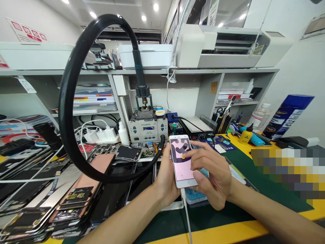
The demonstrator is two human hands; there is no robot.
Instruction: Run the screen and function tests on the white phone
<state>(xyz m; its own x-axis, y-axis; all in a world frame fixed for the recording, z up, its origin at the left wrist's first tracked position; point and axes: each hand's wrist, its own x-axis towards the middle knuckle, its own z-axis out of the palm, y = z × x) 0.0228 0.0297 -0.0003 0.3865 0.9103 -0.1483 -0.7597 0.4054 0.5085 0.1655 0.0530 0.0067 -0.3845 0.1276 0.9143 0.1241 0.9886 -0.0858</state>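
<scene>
So the white phone [180,167] is up off the bench, roughly mid-view, screen lit pink with dark shapes. The left hand [166,181] is wrapped round its left side and has a proper hold on it. The right hand [212,169] isn't clamped on anything: thumb and fingers apart, one fingertip right at the screen, can't tell if it's actually pressing. A white cable [186,210] hangs from the phone's bottom end.

Below that there's a dark green mat [162,230] on a yellow tabletop [215,232]. Big thing in the way is the fat black hose [66,101], looping across the left side in front of the shelf [152,72] and the grey station [148,130], low over a pile of phone parts [83,189].

Containers: the blue tray [195,198] under the hands is mostly covered, so no clue what's inside. Further back right, a black holder [224,123] is stuffed with scissors and other tools, near a yellow bottle [245,135], a clear bottle [261,117] and a tilted blue can [288,117]. The shelf's left compartment has stacked papers [93,100].
</scene>
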